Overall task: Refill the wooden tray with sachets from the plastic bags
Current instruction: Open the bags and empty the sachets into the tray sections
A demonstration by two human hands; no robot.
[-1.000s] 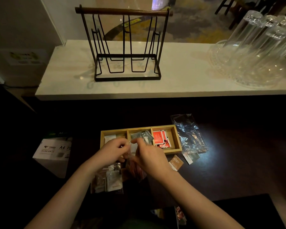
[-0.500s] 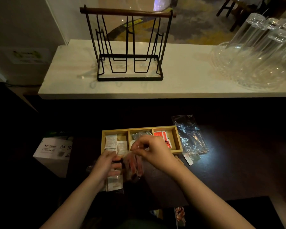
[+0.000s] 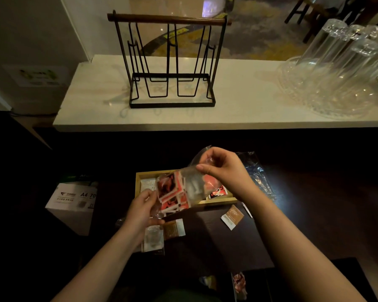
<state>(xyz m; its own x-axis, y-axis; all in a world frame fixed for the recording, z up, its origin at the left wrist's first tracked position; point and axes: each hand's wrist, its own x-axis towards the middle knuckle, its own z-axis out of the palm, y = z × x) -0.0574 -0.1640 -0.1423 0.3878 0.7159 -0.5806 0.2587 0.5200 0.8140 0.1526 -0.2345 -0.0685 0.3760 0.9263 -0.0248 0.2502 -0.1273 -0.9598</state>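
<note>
A clear plastic bag of red sachets (image 3: pixel 176 191) hangs tilted above the wooden tray (image 3: pixel 140 175) on the dark table. My right hand (image 3: pixel 224 168) pinches the bag's upper end. Its lower end is gripped by my left hand (image 3: pixel 143 209). Red sachets (image 3: pixel 218 190) lie in the tray's right compartment and white ones (image 3: pixel 146 185) in its left. The middle compartment is hidden behind the bag.
Another bag of sachets (image 3: pixel 154 238) and a brown sachet (image 3: pixel 232 216) lie on the table near me. An empty clear bag (image 3: pixel 258 175) lies right of the tray. A paper box (image 3: pixel 73 200) stands at left. On the marble shelf stand a wire rack (image 3: pixel 170 62) and glasses (image 3: pixel 336 68).
Both hands have lifted the bag of red sachets off the table, up over the tray. My right hand rose and moved right; the bag now covers the tray's middle.
</note>
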